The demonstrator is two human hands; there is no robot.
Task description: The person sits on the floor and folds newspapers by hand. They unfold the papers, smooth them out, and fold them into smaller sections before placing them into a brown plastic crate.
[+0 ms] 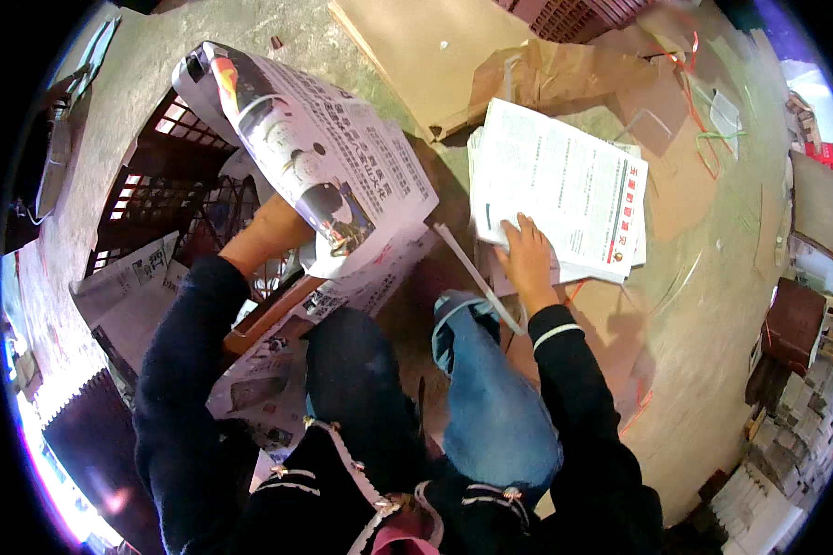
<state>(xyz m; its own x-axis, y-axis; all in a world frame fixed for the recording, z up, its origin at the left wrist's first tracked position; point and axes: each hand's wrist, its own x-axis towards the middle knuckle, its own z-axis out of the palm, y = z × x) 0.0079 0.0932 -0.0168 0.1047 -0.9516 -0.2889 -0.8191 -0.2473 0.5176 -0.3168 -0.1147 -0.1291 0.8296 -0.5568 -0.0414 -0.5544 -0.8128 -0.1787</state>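
My left wrist (288, 222) goes behind a printed newspaper sheet (347, 159); the hand itself is hidden, so its grip cannot be seen. This sheet drapes over the side of a brown plastic crate (160, 170). Inside the crate are dark, thin-barred items, partly in shadow. More newspaper (135, 277) hangs over its near left rim. My right hand (529, 260) rests on the near edge of a stack of newspapers (555, 180), fingers slightly spread. The stack lies on the floor at the right, its sheets a little out of line.
A flattened cardboard sheet (430, 55) and crumpled brown paper (555, 73) lie beyond the stack. A white strap (479, 270) curves beside my right knee. Orange string (691, 104) trails across the floor. Another brown crate (569, 17) stands at the top edge.
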